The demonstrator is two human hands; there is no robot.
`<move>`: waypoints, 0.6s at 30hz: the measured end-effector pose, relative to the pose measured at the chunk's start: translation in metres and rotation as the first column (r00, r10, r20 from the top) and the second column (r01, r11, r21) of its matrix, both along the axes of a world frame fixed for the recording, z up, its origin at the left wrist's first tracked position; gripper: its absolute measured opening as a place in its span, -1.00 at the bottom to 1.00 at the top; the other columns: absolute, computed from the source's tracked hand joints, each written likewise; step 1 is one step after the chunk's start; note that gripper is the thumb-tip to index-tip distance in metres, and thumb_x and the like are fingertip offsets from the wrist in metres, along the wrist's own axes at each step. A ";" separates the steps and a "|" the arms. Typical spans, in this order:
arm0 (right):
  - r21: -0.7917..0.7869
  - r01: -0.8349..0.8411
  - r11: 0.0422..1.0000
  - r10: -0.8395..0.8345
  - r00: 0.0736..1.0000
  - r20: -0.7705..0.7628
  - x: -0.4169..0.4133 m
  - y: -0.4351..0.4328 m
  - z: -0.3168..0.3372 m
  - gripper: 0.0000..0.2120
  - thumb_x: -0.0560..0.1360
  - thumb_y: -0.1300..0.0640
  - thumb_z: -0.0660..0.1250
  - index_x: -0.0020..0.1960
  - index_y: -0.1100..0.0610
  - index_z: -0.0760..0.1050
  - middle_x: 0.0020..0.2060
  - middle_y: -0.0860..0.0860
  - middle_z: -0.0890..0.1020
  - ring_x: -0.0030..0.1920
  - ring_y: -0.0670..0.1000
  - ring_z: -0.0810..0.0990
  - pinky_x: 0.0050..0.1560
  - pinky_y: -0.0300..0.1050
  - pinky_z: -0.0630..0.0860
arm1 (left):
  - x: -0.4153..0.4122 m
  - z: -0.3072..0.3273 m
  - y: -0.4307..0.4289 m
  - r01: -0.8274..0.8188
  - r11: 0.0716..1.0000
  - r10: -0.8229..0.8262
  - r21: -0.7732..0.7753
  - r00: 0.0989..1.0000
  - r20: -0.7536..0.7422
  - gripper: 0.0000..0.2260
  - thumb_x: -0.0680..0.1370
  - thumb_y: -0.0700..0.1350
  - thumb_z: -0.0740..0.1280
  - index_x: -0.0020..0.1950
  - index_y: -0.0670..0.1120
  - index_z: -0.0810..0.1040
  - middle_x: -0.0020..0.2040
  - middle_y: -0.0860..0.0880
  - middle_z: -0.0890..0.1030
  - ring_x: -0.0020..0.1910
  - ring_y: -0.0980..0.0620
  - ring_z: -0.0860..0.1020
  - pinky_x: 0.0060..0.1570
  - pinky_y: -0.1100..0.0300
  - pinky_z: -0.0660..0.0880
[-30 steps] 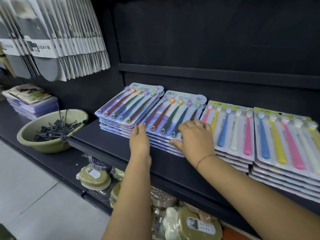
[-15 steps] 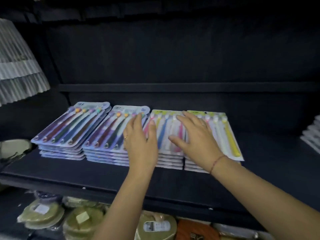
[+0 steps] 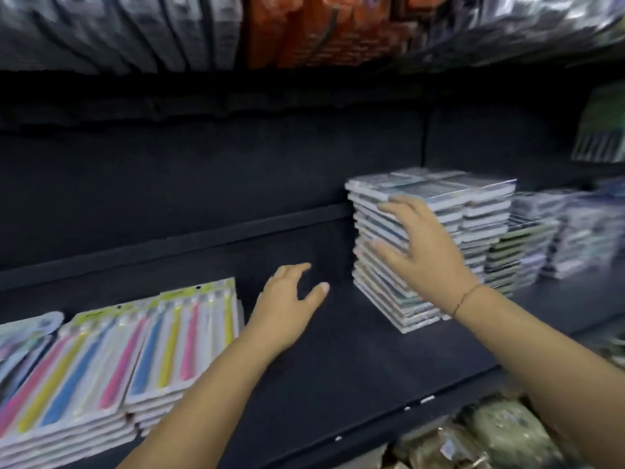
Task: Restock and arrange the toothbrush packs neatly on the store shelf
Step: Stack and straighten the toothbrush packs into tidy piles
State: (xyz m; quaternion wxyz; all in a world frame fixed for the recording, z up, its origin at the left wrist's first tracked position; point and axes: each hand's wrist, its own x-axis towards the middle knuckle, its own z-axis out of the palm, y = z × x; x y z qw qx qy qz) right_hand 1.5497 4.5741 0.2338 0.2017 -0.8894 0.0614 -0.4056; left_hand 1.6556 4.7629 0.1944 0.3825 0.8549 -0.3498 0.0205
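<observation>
Flat stacks of toothbrush packs [image 3: 176, 340] with pink, yellow and blue brushes lie at the lower left of the black shelf [image 3: 338, 360]. A tall stack of packs [image 3: 470, 211] stands to the right, its contents blurred. My right hand [image 3: 419, 248] lies against the front-left side of that tall stack with fingers spread. My left hand [image 3: 287, 306] hovers over the bare shelf between the two groups, fingers loosely spread and holding nothing.
More stacks of packaged goods [image 3: 575, 231] run along the shelf to the right. Hanging packets [image 3: 321, 28] fill the row above. Round green-lidded items [image 3: 500, 434] sit on the shelf below.
The view has swung right. Both hands have left the coloured toothbrush stacks; my right hand now touches the tall stack, and my left hand is over bare shelf.
</observation>
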 end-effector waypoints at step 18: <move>-0.002 0.134 0.991 -0.134 0.991 -0.026 -0.026 -0.135 0.019 -0.64 0.62 -0.08 0.17 0.39 -0.05 0.43 0.38 -0.11 0.44 0.50 -0.07 0.20 0.50 0.23 0.00 | -0.011 0.092 -0.172 -0.256 0.908 -0.260 -0.333 0.280 -0.924 -0.42 0.40 0.29 0.45 0.18 -0.14 0.60 0.05 -0.20 0.64 0.00 -0.23 0.60 0.01 -0.16 0.54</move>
